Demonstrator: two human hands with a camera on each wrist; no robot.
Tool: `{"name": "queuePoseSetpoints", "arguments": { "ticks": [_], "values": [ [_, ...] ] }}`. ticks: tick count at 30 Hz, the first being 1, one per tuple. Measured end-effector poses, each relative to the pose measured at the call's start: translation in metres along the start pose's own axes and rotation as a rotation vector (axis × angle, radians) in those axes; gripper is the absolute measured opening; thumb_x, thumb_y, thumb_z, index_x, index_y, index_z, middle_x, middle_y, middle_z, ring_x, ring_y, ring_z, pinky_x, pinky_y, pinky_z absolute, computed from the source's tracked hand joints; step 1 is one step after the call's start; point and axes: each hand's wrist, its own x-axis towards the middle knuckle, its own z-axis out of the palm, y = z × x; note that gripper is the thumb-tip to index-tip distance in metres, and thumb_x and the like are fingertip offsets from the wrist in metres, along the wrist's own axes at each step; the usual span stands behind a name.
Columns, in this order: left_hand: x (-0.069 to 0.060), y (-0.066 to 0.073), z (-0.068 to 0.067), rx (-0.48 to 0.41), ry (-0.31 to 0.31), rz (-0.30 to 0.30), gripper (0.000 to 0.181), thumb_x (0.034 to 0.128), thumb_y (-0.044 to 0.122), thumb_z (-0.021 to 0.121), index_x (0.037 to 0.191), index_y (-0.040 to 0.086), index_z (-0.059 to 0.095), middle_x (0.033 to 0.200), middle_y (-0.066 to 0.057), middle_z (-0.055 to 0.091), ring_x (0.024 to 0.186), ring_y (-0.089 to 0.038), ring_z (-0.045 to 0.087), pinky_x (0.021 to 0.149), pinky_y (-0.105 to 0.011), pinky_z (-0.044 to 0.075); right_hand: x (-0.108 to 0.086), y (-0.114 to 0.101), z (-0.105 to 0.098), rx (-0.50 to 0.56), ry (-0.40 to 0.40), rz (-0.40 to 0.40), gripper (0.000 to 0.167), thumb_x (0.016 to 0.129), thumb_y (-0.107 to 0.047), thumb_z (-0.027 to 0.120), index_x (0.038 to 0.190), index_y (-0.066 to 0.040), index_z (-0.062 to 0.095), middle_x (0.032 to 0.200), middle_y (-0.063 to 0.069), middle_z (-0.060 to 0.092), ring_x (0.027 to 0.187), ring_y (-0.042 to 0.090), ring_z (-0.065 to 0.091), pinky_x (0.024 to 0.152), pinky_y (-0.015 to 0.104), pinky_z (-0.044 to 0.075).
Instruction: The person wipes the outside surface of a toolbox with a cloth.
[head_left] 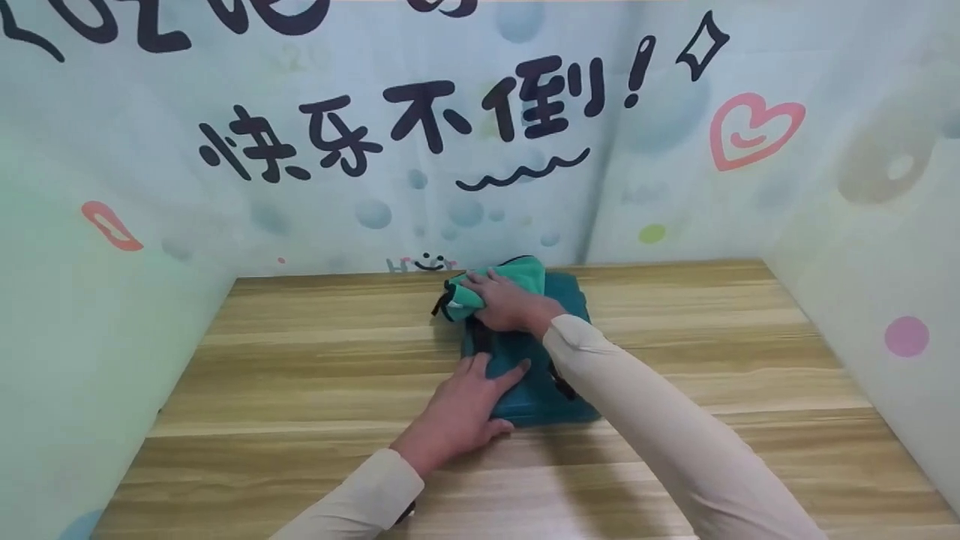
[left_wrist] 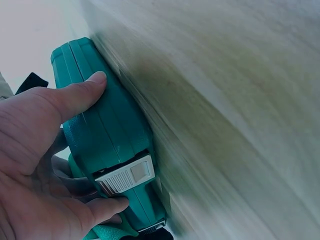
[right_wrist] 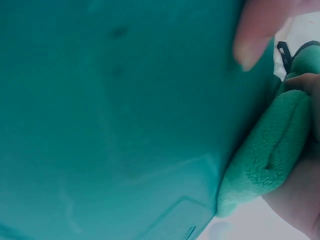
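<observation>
A teal hard plastic case [head_left: 536, 382] lies flat on the wooden table. At its near left corner my left hand [head_left: 457, 405] holds it by the edge. In the left wrist view the thumb is on the case's side wall [left_wrist: 107, 115], and a finger touches beside a grey latch [left_wrist: 130, 174]. Over the far end, my right hand [head_left: 510, 304] grips a green fluffy cloth [head_left: 531, 271] with black trim, pressing it to the case. The right wrist view shows fingers curled over the folded cloth [right_wrist: 265, 155] at the case's edge, with one fingertip above the lid [right_wrist: 125, 100].
The wood-grain table [head_left: 315, 375] extends around the case. A printed backdrop [head_left: 420, 210] with dark writing stands just behind the case, and pale side panels [head_left: 862, 225] flank the table.
</observation>
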Motion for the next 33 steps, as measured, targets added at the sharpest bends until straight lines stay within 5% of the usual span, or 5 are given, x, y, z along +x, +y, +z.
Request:
{"name": "queuePoseSetpoints", "arguments": {
  "ticks": [17, 27, 33],
  "values": [
    [0.004, 0.008, 0.003, 0.071, 0.057, -0.014, 0.080, 0.0935, 0.050, 0.071, 0.161, 0.027, 0.034, 0.145, -0.025, 0.042, 0.130, -0.039, 0.043, 0.095, -0.050, 0.051, -0.036, 0.037, 0.006, 0.074, 0.024, -0.250, 0.063, 0.102, -0.006, 0.050, 0.161, -0.009, 0.028, 0.167, 0.004, 0.021, 0.153, 0.029, 0.007, 0.120, 0.048, 0.013],
    [0.002, 0.006, 0.006, 0.057, 0.086, -0.013, 0.078, 0.0928, 0.049, 0.072, 0.159, 0.025, 0.039, 0.142, -0.026, 0.043, 0.126, -0.039, 0.044, 0.093, -0.052, 0.052, -0.061, 0.044, 0.013, 0.089, 0.009, -0.299, 0.062, 0.102, -0.007, 0.053, 0.160, -0.009, 0.032, 0.166, 0.003, 0.022, 0.153, 0.029, 0.007, 0.120, 0.049, 0.012],
    [0.001, 0.007, 0.008, 0.052, 0.093, 0.011, 0.076, 0.0939, 0.045, 0.073, 0.158, 0.021, 0.041, 0.141, -0.025, 0.046, 0.129, -0.039, 0.043, 0.099, -0.053, 0.047, -0.070, 0.035, 0.011, 0.078, -0.031, -0.261, 0.061, 0.103, -0.010, 0.051, 0.161, -0.011, 0.031, 0.166, 0.003, 0.023, 0.153, 0.028, 0.007, 0.120, 0.049, 0.012]
  ]
}}
